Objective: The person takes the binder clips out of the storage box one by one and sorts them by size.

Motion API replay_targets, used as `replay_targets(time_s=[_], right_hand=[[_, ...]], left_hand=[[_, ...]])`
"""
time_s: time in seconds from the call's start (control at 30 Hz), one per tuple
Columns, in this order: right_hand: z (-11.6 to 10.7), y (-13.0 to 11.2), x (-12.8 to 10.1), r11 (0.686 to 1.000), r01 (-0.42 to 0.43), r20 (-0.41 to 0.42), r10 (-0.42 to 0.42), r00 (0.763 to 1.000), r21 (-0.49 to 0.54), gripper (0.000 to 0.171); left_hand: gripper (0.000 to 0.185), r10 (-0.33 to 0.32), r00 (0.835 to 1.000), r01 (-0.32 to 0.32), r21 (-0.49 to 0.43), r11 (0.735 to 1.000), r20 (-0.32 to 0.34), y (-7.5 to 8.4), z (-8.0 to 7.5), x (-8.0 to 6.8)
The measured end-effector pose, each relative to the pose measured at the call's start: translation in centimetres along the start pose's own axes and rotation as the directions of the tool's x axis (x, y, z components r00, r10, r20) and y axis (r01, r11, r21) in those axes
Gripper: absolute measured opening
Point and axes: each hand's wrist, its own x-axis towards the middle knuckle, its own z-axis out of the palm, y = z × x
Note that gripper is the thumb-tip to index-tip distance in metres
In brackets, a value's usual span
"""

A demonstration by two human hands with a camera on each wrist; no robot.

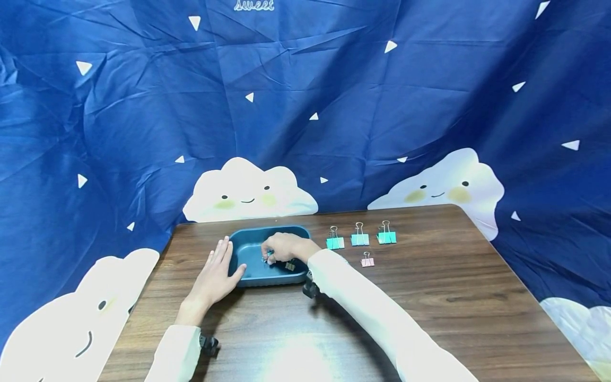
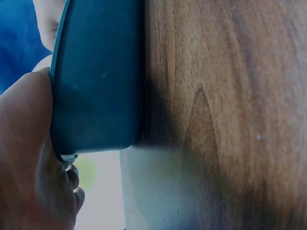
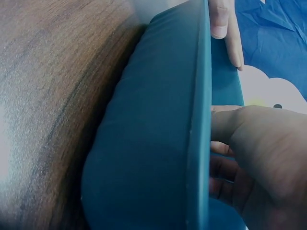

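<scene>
A dark teal rectangular tray (image 1: 245,233) lies near the back of the table. My left hand (image 1: 217,273) rests on its left rim, fingers extended outside and thumb over the front corner. My right hand (image 1: 286,246) reaches down into the tray, fingertips pinching a small binder clip (image 1: 265,259) of which only bits of wire and teal show. Under that hand, a yellowish binder clip (image 1: 289,266) lies on the tray floor. In the right wrist view, the tray wall (image 3: 153,115) hides the right fingertips; the left wrist view shows the tray's outer side (image 2: 96,91).
Right of the tray, three teal binder clips (image 1: 360,239) stand in a row, wire handles up. A smaller pink binder clip (image 1: 367,262) sits in front of them. The brown wooden table (image 1: 429,276) ends at a blue curtain (image 1: 334,63) printed with clouds.
</scene>
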Motion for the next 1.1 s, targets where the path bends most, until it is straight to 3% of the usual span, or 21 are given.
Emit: replay_targets(time_s=[0.17, 0.4, 1.1], right_hand=[[-0.1, 0.2, -0.2, 1.000, -0.006, -0.024, 0.007, 1.000, 0.018, 0.013], [-0.4, 0.5, -0.5, 0.999, -0.009, -0.047, 0.011, 0.999, 0.052, 0.009], [-2.3, 1.0, -3.2, 0.994, 0.079, -0.168, -0.066, 0.984, 0.074, 0.015]], left_hand=[[0.087, 0.002, 1.000, -0.002, 0.002, 1.000, 0.004, -0.1, 0.0, 0.0], [0.088, 0.006, 1.000, -0.006, 0.013, 1.000, 0.000, -0.2, 0.1, -0.1], [0.086, 0.009, 1.000, -0.009, 0.001, 1.000, -0.012, 0.2, -0.2, -0.2]])
